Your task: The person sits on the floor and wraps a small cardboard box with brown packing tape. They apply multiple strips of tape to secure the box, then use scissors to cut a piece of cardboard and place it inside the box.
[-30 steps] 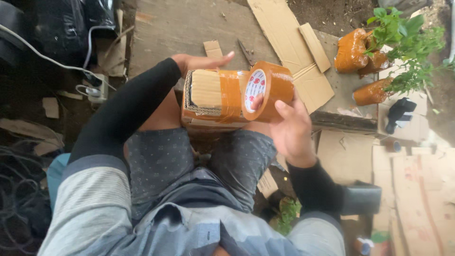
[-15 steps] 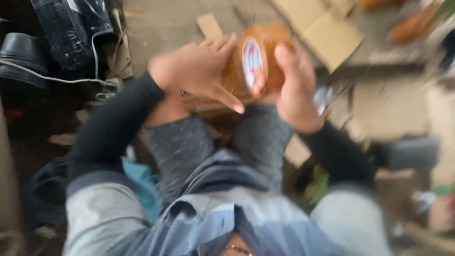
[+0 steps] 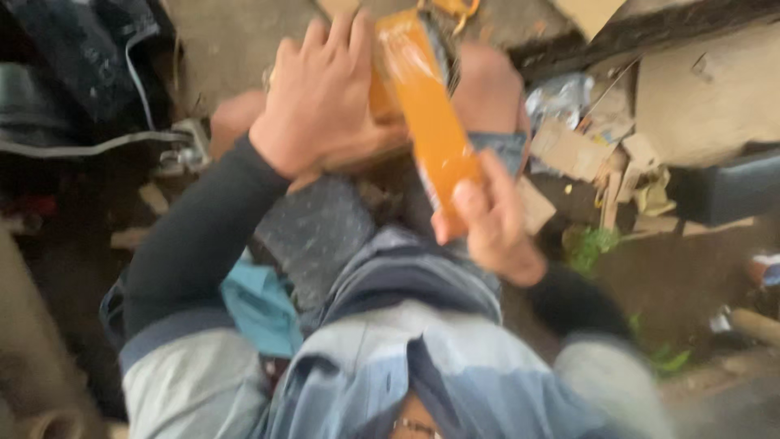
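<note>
Your left hand (image 3: 321, 97) lies flat-fingered on the brown taped bundle (image 3: 382, 122); your right hand (image 3: 496, 228), at five o'clock, pinches the orange tape strip (image 3: 426, 114).

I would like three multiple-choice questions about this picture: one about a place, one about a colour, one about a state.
1. Where is the right hand on the strip of tape?
A. at its near end
B. at its far end
C. not touching it

2. What colour is the strip of tape?
A. blue
B. orange-brown
C. white

3. How does the left hand lie?
A. closed in a fist
B. hanging at the side
C. flat, fingers spread, pressing on the taped bundle

Answers: 1 A, the fingers pinch the end nearest the body. 2 B, the stretched band looks orange-brown. 3 C, the palm covers the bundle on the lap with the fingers apart.
</note>
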The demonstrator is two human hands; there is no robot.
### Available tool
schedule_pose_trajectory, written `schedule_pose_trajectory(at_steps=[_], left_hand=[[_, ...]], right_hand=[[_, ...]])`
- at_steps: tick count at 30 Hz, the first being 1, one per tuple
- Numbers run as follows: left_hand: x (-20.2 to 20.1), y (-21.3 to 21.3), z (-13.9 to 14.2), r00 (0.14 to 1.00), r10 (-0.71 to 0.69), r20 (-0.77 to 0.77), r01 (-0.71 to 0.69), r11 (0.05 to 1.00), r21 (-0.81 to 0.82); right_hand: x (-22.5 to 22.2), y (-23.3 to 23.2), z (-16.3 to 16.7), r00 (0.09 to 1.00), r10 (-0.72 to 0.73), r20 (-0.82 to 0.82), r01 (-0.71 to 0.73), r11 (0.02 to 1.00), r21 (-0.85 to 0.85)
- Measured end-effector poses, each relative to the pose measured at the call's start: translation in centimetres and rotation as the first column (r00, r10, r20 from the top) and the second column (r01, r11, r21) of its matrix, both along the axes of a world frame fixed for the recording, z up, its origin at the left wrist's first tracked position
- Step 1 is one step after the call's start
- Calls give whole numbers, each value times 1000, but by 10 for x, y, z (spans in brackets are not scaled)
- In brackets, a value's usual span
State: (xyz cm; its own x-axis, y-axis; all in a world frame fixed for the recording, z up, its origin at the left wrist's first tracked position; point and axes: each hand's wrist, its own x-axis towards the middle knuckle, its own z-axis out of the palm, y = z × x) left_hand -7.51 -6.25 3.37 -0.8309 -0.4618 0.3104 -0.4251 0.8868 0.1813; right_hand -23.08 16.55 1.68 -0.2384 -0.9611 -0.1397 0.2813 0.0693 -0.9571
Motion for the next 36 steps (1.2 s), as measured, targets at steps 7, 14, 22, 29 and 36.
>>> schedule_pose_trajectory(at_steps=[7, 14, 22, 29, 36], left_hand=[[-4, 10, 21, 989, 40, 141, -55, 993, 104], [8, 33, -1, 996, -74, 59, 94, 848, -521], [10, 32, -23, 922, -73, 379, 347, 591, -728], [3, 38, -29, 813, 95, 574, 490, 420, -764], [-9, 49, -19, 787, 56, 615, 518, 482, -707]], right_hand=[[13, -3, -71, 991, -124, 39, 124, 992, -4], [8, -19, -88, 997, -73, 26, 74, 997, -30], [2, -15, -91, 1000, -14, -25, 13, 999, -29], [-93, -37, -96, 691, -407, -597, 288, 913, -290], [-232, -179, -137, 326, -333, -885, 50, 941, -335]])
